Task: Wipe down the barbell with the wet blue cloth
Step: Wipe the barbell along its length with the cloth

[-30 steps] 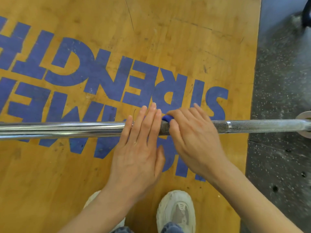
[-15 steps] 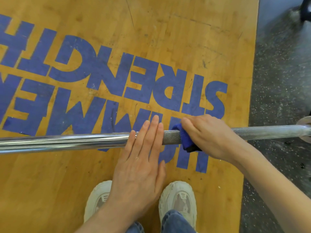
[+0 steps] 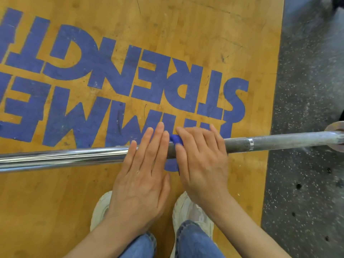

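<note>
Nearest the camera were two pale sneakers (image 3: pixel 193 209) and blue jeans (image 3: pixel 195 241) on a yellow wooden platform (image 3: pixel 46 211). Above them, two hands met on one barbell (image 3: pixel 65 157): the left hand (image 3: pixel 143 175) lay flat, fingers straight, its grip released; the right hand (image 3: pixel 202 161) grasped one blue cloth (image 3: pixel 176 140) wrapped round the knurled part of the bar. Beyond lay large blue lettering (image 3: pixel 115 79), upside down to the camera, and speckled grey rubber flooring (image 3: pixel 307 90) ran along the right.
</note>
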### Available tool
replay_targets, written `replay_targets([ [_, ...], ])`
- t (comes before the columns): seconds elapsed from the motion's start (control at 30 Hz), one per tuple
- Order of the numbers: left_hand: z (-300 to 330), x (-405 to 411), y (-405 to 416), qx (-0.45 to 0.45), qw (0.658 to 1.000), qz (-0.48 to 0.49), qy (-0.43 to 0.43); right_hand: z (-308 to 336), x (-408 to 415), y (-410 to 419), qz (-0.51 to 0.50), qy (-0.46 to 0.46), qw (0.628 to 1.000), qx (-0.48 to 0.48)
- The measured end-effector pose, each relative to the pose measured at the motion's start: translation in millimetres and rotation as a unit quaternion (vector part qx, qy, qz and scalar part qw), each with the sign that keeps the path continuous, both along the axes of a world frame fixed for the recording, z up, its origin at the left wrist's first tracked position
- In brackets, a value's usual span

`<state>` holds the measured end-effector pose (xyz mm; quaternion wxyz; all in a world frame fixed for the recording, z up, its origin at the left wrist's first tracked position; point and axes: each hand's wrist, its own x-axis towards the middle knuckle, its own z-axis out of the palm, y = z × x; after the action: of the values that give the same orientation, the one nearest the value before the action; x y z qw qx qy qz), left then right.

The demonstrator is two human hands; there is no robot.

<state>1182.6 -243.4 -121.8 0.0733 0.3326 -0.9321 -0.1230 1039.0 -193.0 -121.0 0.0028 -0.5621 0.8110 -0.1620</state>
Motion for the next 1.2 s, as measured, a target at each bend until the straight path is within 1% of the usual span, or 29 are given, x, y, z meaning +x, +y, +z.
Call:
replay_targets([
  [0.1,-1,-2,-4,-0.006,1.000,0.004,0.001,7,-7,-40,-0.071,0.058,0.996,0.006],
  [0.17,-2,-5,-8,-0.019,1.000,0.004,0.006,1,-7,-34,-0.050,0.039,0.998,-0.012],
  [0.23,-3,-7,-11,-0.028,1.000,0.009,0.010,-9,-1,-1,0.000,-0.004,1.000,-0.020],
  [0.3,-3,-10,-13,-0.026,0.999,0.016,0.015,-11,4,22,0.019,0.012,0.999,-0.025],
  [0.33,-3,-11,-14,-0.025,0.999,0.018,0.017,-12,0,18,0.023,0.020,0.999,-0.025],
  [0.4,-3,-15,-19,-0.029,0.999,0.019,0.019,-11,-5,-14,0.002,0.024,0.999,-0.026],
  [0.47,-3,-17,-24,-0.036,0.999,0.022,0.021,-7,-12,-49,-0.047,0.028,0.997,-0.057],
  [0.5,-3,-18,-27,-0.035,0.999,0.023,0.021,-3,-14,-57,-0.056,0.027,0.995,-0.075],
  [0.53,-3,-19,-30,-0.031,0.999,0.023,0.022,-4,-13,-56,-0.052,0.023,0.995,-0.082],
  [0.63,-3,-22,-37,-0.028,0.999,0.029,0.030,-19,-3,-19,0.008,-0.016,0.997,-0.070],
  [0.7,-3,-26,-41,-0.031,0.999,0.029,0.032,-21,-1,-4,0.022,0.004,0.998,-0.064],
  [0.77,-4,-29,-46,-0.035,0.998,0.031,0.036,-18,-10,-27,0.016,0.020,0.998,-0.061],
  [0.87,-4,-33,-53,-0.040,0.998,0.034,0.032,-8,-23,-75,-0.042,0.012,0.997,-0.069],
  [0.93,-3,-36,-59,-0.043,0.998,0.031,0.031,-9,-20,-70,-0.040,-0.002,0.997,-0.069],
  [1.0,-3,-37,-64,-0.041,0.998,0.036,0.034,-16,-12,-44,-0.004,-0.023,0.997,-0.069],
  [1.07,-3,-40,-66,-0.039,0.998,0.040,0.037,-18,-10,-30,0.008,-0.014,0.997,-0.071],
  [1.2,-5,-43,-72,-0.038,0.998,0.038,0.029,-9,-27,-83,-0.027,0.017,0.999,-0.042],
])
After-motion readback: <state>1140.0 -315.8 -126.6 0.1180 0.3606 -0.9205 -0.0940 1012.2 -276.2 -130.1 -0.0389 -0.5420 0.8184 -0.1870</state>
